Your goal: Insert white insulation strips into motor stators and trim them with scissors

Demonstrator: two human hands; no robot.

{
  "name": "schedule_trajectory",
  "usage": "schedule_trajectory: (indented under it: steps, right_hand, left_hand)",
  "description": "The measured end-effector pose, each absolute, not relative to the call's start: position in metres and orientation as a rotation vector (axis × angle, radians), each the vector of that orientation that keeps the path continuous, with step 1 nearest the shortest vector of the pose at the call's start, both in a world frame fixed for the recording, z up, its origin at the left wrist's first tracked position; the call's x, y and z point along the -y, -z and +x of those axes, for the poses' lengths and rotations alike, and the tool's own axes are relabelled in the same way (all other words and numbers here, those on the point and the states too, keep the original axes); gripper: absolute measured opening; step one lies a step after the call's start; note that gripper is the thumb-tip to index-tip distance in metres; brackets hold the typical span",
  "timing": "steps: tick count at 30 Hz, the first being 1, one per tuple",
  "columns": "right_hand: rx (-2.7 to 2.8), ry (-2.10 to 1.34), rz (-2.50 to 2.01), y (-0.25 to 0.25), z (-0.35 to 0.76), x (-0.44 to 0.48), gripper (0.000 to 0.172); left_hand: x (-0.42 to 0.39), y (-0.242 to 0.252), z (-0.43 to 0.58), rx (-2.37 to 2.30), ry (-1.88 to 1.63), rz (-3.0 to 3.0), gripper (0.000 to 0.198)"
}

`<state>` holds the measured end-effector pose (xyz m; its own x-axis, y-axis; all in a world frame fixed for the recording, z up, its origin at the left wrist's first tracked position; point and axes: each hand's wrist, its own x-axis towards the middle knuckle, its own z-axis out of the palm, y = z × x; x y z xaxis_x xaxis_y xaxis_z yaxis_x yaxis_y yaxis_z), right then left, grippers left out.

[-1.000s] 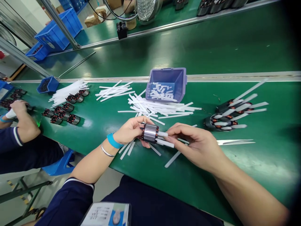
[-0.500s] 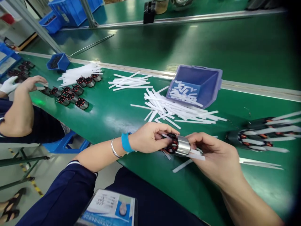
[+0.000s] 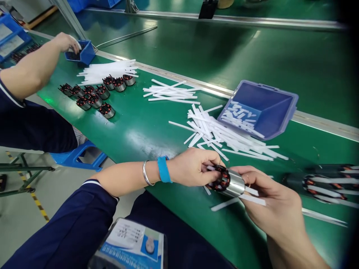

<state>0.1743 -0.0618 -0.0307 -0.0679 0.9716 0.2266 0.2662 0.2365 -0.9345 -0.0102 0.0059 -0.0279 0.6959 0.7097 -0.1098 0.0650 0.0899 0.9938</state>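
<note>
Co-worker's hand (image 3: 66, 42) has moved to blue plastic bin (image 3: 88, 52), upper left. Lower right: left hand (image 3: 189, 168), right hand (image 3: 276, 200) hold silver copper-wound cylinder (image 3: 236, 184); likely heavy, stiff, slick; grip smooth wall.

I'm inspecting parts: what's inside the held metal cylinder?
Orange windings show at one end of the metal cylinder; white strips jut from the other. Its wall hides the middle, and the left hand partly covers the windings.

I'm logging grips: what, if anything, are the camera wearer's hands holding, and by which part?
A stator: left hand at its copper-wound end, right hand at the opposite end.
</note>
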Motion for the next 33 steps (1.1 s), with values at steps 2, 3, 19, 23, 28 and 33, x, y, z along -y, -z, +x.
schedule_trajectory:
  steps: [2, 3, 19, 23, 28, 33]
  right_hand:
    - [1.472, -1.029, -1.158, 0.029, 0.175, 0.061, 0.013]
    - [1.442, -1.066, -1.144, 0.029, 0.175, 0.061, 0.014]
    - [2.491, -0.184, -0.941, 0.032, 0.101, 0.055, 0.019]
    - [2.538, -0.135, -1.004, 0.041, 0.084, 0.036, 0.017]
    - [2.397, -0.118, -1.025, 0.035, 0.095, 0.027, 0.014]
    - [2.041, -0.236, -1.079, 0.017, 0.129, 0.044, 0.016]
  left_hand:
    - [-0.005, 0.025, -0.01, -0.674, -0.518, 1.4, 0.015]
    - [-0.005, 0.024, -0.01, -0.662, -0.509, 1.38, 0.015]
    - [-0.061, 0.008, -0.042, -0.661, -1.043, 1.223, 0.024]
    - [-0.056, 0.004, -0.04, -0.725, -1.014, 1.152, 0.035]
    - [-0.048, -0.006, -0.038, -0.744, -0.931, 1.088, 0.056]
    - [-0.044, -0.003, -0.034, -0.667, -0.76, 1.027, 0.042]
